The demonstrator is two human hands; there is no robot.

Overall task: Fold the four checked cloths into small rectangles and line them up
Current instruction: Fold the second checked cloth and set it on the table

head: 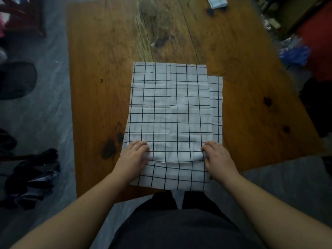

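A white cloth with a black grid, the top checked cloth (pixel 170 108), lies spread on the wooden table (pixel 100 69). Its near edge is rolled up between my hands. My left hand (pixel 133 159) grips the near left corner and my right hand (pixel 218 157) grips the near right corner. Under it lies another checked cloth (pixel 216 101), showing as a strip along the right side and a band at the near table edge. I cannot tell how many cloths are stacked.
A small light packet (pixel 216 1) lies at the table's far edge. Dark clothing (pixel 30 178) is heaped on the floor to the left, by a dark round object (pixel 17 79). Blue and red items (pixel 296 53) crowd the right side.
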